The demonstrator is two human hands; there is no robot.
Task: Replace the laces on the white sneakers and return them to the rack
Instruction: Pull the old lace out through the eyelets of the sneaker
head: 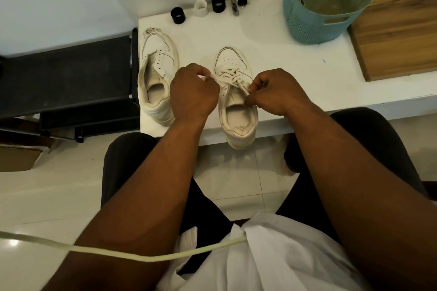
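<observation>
The right-hand sneaker [237, 99] stands upright on the white desk [295, 73], toe pointing away from the person and heel overhanging the near edge, an orientation that judging by the pose brings the eyelets within easy reach of both hands. Its lace [233, 78] already crosses the lower eyelets in several X-shaped passes. The left hand [194, 92] is closed on 1 free end of that lace, pinched between thumb and fingers and drawn out to the side; the right hand [275, 91] pinches the other end beside the upper eyelets, its fingers likewise clenched on it. Pulling both ends apart appears meant to even the tension before the next pass or the knot. The second sneaker [157, 78] rests just to the left near the desk's edge, its eyelets empty, so lacing there is not yet begun; a bundled lace [151, 30] lies at its toe, presumably kept ready for it. Further back sit 3 small cylinders, 2 black [177, 15] [218, 3] and 1 white [201, 8], beside a small dark tool [238, 3] too small to identify. A teal perforated basket [314, 23] stands at the right rear, holding what looks like discarded laces. The dark shoe rack [71, 78] waits immediately left of the desk, close enough for the return step. A pale cord [118, 254] crosses the foreground over the left forearm.
</observation>
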